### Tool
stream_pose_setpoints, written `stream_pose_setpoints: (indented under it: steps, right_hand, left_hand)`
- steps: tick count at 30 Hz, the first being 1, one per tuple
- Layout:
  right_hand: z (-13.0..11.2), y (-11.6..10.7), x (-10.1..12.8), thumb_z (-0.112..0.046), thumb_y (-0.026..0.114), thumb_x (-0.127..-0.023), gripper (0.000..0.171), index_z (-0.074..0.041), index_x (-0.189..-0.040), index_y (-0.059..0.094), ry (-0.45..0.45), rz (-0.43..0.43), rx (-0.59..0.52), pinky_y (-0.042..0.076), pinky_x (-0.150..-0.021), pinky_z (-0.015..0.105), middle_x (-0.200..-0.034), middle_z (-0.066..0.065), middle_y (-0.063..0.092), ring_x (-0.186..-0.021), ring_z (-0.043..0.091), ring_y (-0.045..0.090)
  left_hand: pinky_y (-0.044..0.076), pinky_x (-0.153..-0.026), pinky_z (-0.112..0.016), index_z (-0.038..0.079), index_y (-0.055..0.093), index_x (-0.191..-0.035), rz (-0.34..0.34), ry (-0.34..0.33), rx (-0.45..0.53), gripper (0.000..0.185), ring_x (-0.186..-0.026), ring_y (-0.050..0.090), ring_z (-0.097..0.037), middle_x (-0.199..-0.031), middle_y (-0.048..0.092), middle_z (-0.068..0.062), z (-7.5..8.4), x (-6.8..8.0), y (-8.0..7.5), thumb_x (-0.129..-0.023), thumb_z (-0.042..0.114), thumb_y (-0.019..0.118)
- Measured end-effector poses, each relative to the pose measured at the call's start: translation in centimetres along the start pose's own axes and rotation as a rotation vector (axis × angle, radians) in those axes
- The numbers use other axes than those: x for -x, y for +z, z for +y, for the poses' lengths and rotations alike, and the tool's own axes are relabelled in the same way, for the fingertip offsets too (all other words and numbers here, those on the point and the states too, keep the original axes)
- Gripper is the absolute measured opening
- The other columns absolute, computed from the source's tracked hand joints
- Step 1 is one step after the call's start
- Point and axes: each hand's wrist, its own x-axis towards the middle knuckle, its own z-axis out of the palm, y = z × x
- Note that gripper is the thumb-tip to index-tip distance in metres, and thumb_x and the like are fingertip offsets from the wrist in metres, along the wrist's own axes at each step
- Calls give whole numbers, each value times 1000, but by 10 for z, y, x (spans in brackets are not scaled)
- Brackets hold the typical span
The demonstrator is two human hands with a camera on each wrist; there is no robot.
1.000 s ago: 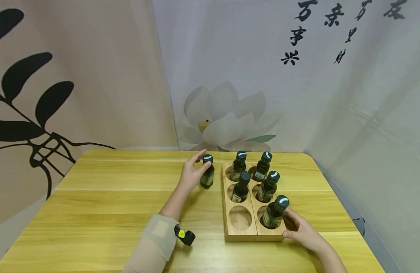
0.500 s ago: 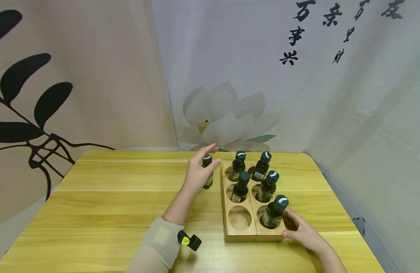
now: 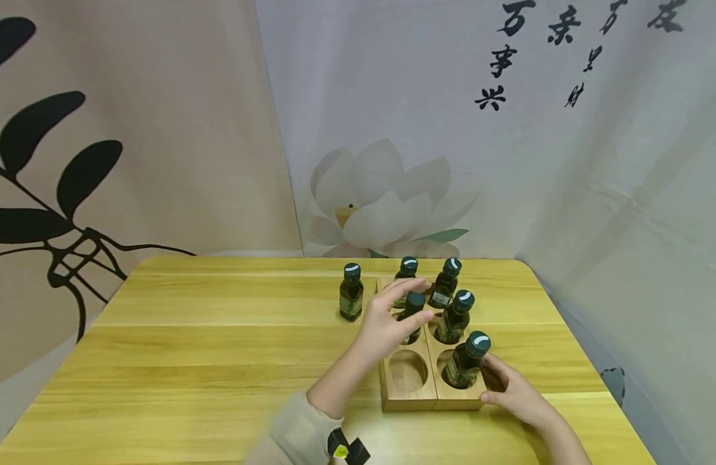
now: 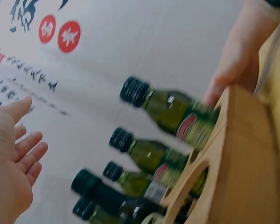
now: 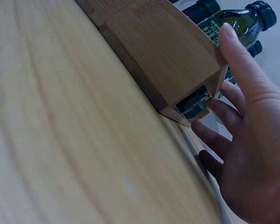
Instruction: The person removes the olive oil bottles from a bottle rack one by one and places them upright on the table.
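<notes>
A wooden bottle rack with two rows of round holes holds several small dark-green glass bottles with dark screw caps. Over its left row is my left hand, thumb and fingers apart. It overlaps the middle-left bottle in the head view; the left wrist view shows it apart from the bottles. My right hand holds the rack's near right corner, thumb at the front and fingers along the side, beside the front-right bottle. The front-left hole shows its bare wooden bottom.
Left of the rack, one more green bottle stands upright on the wooden table. Behind the table's far edge hangs a printed cloth with a lotus and black characters.
My left hand has let go of the lone bottle, which stays on the table, and has moved right and nearer to over the rack. The right hand has kept its place.
</notes>
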Motion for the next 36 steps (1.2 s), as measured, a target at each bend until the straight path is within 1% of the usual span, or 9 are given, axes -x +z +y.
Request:
stream_pose_setpoints:
  steps: [5, 9, 13, 16, 20, 24, 26, 31, 36]
  right_hand:
    - [0, 0, -1, -11, 71, -87, 79, 21, -140, 22, -1, -8, -11, 29, -99, 16, -137, 44, 29, -124, -4, 37]
    - [0, 0, 0, -10, 71, -87, 78, 20, -141, 23, -19, -11, -11, 30, -100, 17, -136, 44, 31, -125, -1, 38]
    - [0, 0, 0, -11, 71, -88, 77, 19, -141, 24, -31, -11, 1, 31, -100, 18, -136, 43, 32, -125, 1, 39]
    - [-1, 0, 0, -11, 71, -88, 76, 17, -142, 25, -12, -13, -10, 32, -100, 18, -137, 41, 33, -125, 2, 39]
    - [-3, 0, 0, -12, 70, -89, 77, 16, -143, 23, 16, -23, -26, 32, -100, 18, -140, 39, 32, -126, 2, 39]
    - [-4, 0, 0, -12, 69, -89, 78, 16, -144, 21, 45, -27, -30, 31, -99, 17, -142, 40, 28, -126, -1, 37]
    - [-4, 0, 1, -12, 69, -89, 79, 16, -144, 19, 64, -27, -39, 31, -99, 16, -143, 40, 25, -125, -4, 36]
    - [-4, 0, 1, -12, 68, -90, 79, 16, -144, 18, 58, -28, -36, 31, -98, 16, -144, 40, 21, -125, -4, 35]
    - [-4, 0, 0, -12, 69, -89, 78, 16, -144, 20, 38, -31, -40, 30, -99, 15, -144, 40, 22, -126, -4, 34]
  left_hand:
    - [38, -103, -36, 9, 58, -131, -56, -9, 21, 50, -116, 53, -12, -121, 62, -3, 5, 6, 19, -84, 11, 75]
    - [38, -102, -34, 8, 58, -131, -86, -46, 36, 49, -116, 53, -11, -122, 61, 0, 5, 11, 33, -85, 14, 74]
    - [40, -101, -32, 7, 58, -131, -115, -91, 22, 49, -115, 53, -9, -122, 61, 3, 3, 16, 46, -86, 17, 74]
    - [40, -100, -31, 8, 58, -131, -129, -137, 21, 49, -114, 53, -6, -121, 61, 5, 0, 20, 54, -86, 20, 74]
    - [42, -99, -32, 11, 59, -131, -137, -184, 41, 48, -114, 53, -5, -121, 61, 6, -4, 24, 62, -86, 22, 74]
    - [43, -97, -33, 12, 58, -131, -151, -186, 39, 48, -114, 53, -5, -122, 60, 6, -9, 27, 69, -86, 24, 73]
    - [41, -98, -32, 12, 58, -131, -158, -204, 42, 49, -115, 52, -5, -123, 60, 8, -10, 29, 73, -86, 25, 73]
    - [41, -97, -28, 12, 59, -131, -157, -260, 73, 50, -115, 52, -5, -125, 58, 9, -11, 30, 81, -85, 25, 75]
    - [45, -93, -27, 13, 61, -129, -133, -268, 70, 47, -112, 53, -5, -124, 58, 9, -13, 31, 87, -85, 23, 74]
